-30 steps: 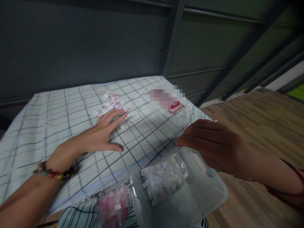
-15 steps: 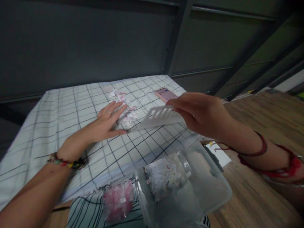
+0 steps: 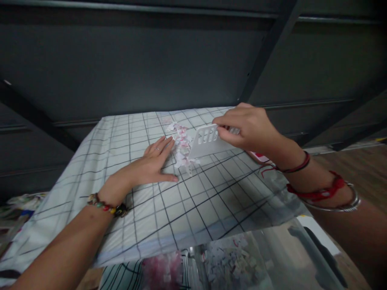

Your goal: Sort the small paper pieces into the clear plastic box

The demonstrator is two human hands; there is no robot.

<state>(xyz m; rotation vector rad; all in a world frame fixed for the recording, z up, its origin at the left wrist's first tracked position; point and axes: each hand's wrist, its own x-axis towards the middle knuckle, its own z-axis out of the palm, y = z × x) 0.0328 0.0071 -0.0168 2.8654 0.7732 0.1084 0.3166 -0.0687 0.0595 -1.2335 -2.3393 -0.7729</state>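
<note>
My left hand (image 3: 157, 161) lies palm down on the checked cloth, fingers stretched and thumb out. Its fingertips are beside a strip of small white and pink paper scraps (image 3: 182, 149). On the other side of the scraps, my right hand (image 3: 244, 125) pinches the top edge of a white slotted plastic divider (image 3: 208, 143). The divider stands nearly upright with its lower edge at the cloth, and its left end is right by the scraps. Partly hidden under my right wrist is a pink-edged phone (image 3: 260, 158).
The white checked cloth (image 3: 145, 225) covers a table against a dark metal wall (image 3: 151, 60). At the front edge are a clear plastic box (image 3: 290, 257) containing paper scraps (image 3: 232, 257) and a clear bag of pink pieces (image 3: 163, 270). Wooden floor (image 3: 356, 161) shows at right.
The view has shifted, so the cloth and scraps sit farther right. The divider has moved up against the scraps and tilted more upright. My right forearm now covers most of the phone.
</note>
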